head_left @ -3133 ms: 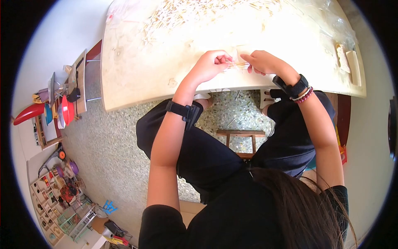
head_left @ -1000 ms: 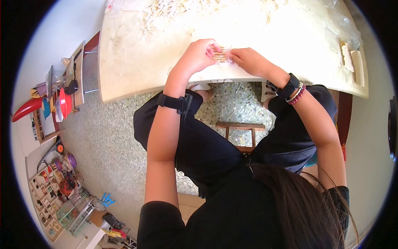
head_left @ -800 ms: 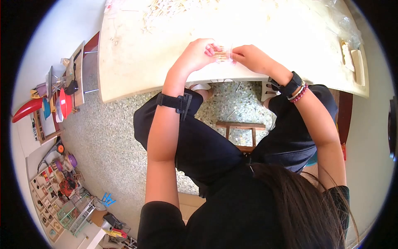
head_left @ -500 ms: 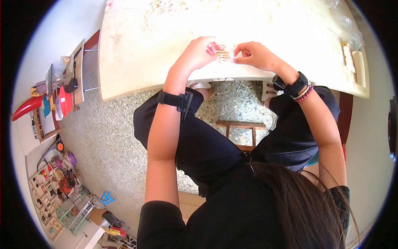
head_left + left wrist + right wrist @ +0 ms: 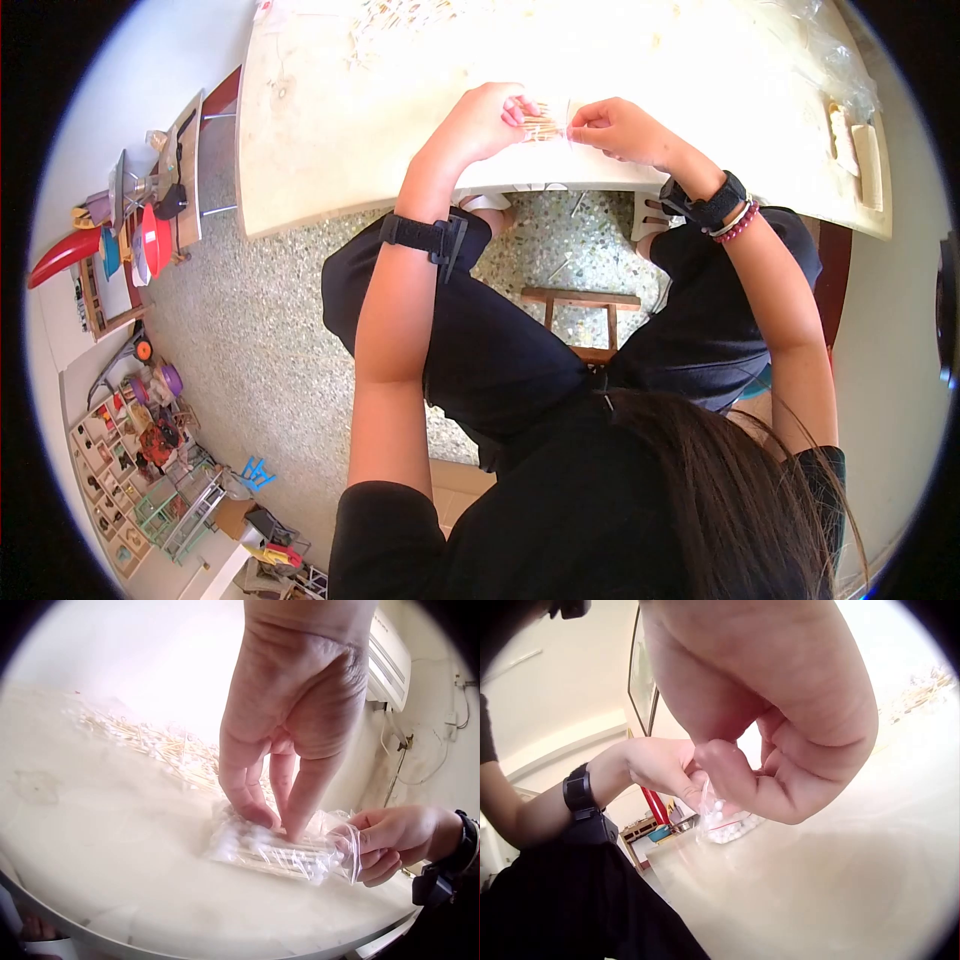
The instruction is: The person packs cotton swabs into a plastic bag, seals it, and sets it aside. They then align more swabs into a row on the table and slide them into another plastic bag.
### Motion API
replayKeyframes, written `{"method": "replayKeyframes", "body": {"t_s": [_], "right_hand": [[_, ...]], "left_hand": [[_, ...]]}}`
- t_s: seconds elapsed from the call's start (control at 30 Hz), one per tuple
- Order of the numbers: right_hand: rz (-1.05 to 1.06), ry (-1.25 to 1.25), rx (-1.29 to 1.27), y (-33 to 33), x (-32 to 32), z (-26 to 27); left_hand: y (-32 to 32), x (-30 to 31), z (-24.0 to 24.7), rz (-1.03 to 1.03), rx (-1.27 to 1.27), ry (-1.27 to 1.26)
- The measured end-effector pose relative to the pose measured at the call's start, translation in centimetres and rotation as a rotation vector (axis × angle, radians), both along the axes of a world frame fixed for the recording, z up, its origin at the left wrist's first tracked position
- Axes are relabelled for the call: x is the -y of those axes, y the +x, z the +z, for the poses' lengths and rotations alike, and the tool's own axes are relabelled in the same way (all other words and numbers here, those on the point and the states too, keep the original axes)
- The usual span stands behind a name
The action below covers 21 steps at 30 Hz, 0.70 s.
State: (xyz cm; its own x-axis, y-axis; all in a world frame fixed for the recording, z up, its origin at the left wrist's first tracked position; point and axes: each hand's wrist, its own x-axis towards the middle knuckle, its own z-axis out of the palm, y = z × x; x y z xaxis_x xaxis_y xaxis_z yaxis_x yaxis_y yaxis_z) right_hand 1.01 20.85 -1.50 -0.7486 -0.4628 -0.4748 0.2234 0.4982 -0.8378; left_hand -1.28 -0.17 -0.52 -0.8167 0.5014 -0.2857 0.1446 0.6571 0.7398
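A clear plastic bag (image 5: 274,855) of cotton swabs lies flat close over the table, its swabs side by side. My left hand (image 5: 488,120) comes down on it from above, thumb and fingertips gripping the filled part. At the bag's other end, my right hand (image 5: 625,132) pinches the loose plastic between thumb and forefinger, the other fingers curled in. A red line crosses the bag near its mouth in the right wrist view, with white cotton tips (image 5: 731,831) just behind it. My right fingers hide part of the mouth there.
Many loose cotton swabs (image 5: 165,750) are heaped at the table's far side. Crumpled clear plastic (image 5: 840,70) and two pale, long pieces (image 5: 868,165) lie at the right. The table's front edge (image 5: 400,208) runs close before my knees.
Both hands have shifted left and farther in over the table with the swabs. The right hand has opened its thumb and forefinger, then closed them again on the bag's end.
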Motion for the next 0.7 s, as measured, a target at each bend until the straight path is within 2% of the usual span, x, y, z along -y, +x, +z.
{"method": "replayKeyframes", "body": {"t_s": [0.2,0.4,0.5,0.57,0.7], "right_hand": [[-0.015,-0.025,-0.120,0.2,0.3,-1.2],[0.050,0.069,-0.175,0.4,0.4,-0.5],[0.064,0.083,-0.187,0.7,0.7,-0.4],[0.059,0.105,-0.253,0.8,0.7,-0.7],[0.079,0.154,-0.227,0.5,0.7,-1.2]], "left_hand": [[0.0,0.1,0.1,-0.016,-0.011,-0.011],[-0.1,0.2,-0.1,-0.011,0.023,0.025],[-0.1,0.2,-0.1,0.008,-0.049,0.026],[0.0,0.1,0.1,0.011,0.026,0.030],[0.0,0.0,0.0,0.005,0.011,0.023]]}}
